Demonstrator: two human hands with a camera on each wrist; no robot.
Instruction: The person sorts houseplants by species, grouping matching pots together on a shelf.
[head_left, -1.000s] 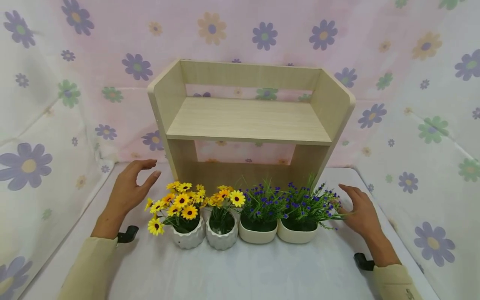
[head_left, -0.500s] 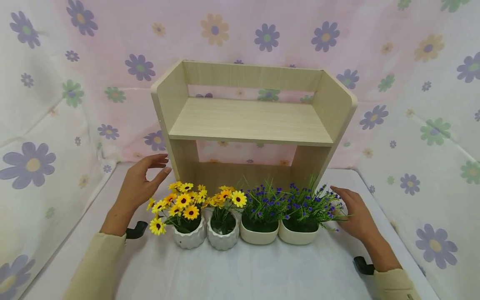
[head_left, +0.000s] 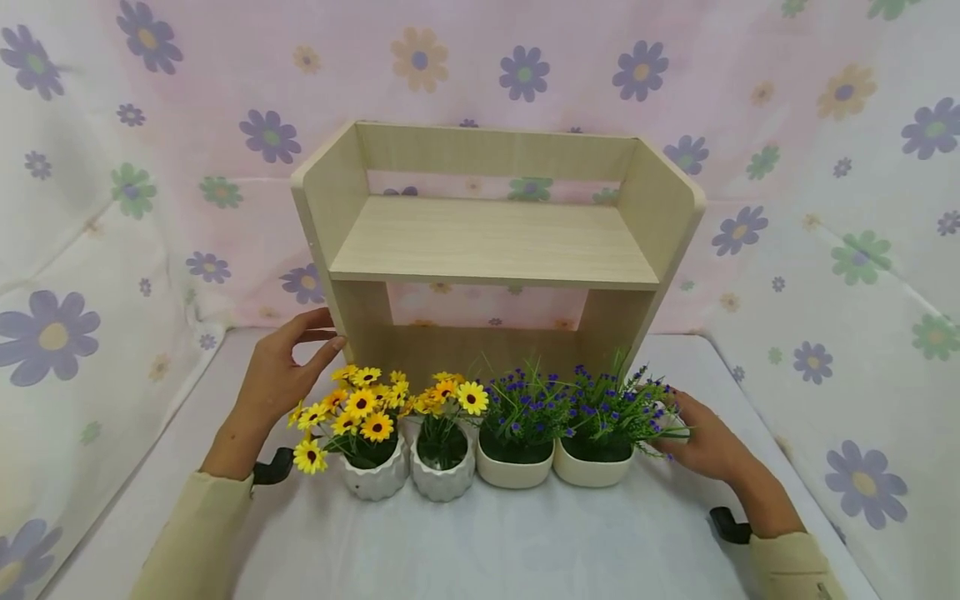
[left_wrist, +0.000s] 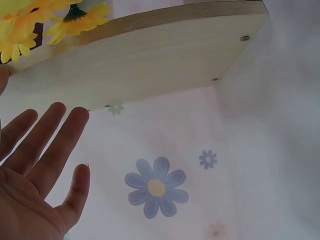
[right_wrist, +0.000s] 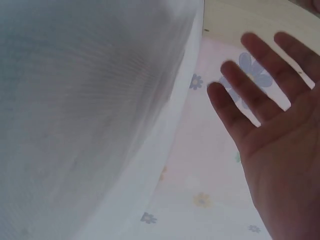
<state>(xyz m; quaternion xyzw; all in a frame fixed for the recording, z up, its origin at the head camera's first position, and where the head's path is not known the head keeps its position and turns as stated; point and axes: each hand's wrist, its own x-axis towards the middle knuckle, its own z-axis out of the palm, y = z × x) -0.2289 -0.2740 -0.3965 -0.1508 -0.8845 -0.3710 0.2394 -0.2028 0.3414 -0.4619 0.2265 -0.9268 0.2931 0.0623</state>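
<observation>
A pale wooden two-tier shelf (head_left: 495, 242) stands at the back of the table. My left hand (head_left: 281, 367) is at its left side panel, thumb extended to the front edge and fingers reaching along the outside. In the left wrist view the left hand (left_wrist: 42, 170) has fingers spread below the panel (left_wrist: 160, 55). On the other side, my right hand (head_left: 705, 446) reaches in beside the right-hand purple-flowered plant (head_left: 611, 417); foliage hides its fingertips. In the right wrist view the right hand (right_wrist: 285, 150) shows extended fingers near the shelf's side, holding nothing.
Before the shelf stand two yellow-flowered plants in white scalloped pots (head_left: 375, 477) and two purple-flowered plants in cream pots (head_left: 516, 473). White cloth (head_left: 420, 550) covers the table. Flower-printed fabric (head_left: 465, 75) hangs behind and on both sides.
My left hand has moved right until its fingertips are at the shelf's left panel. My right hand has moved left, in behind the purple flowers. Shelf and pots stay in place.
</observation>
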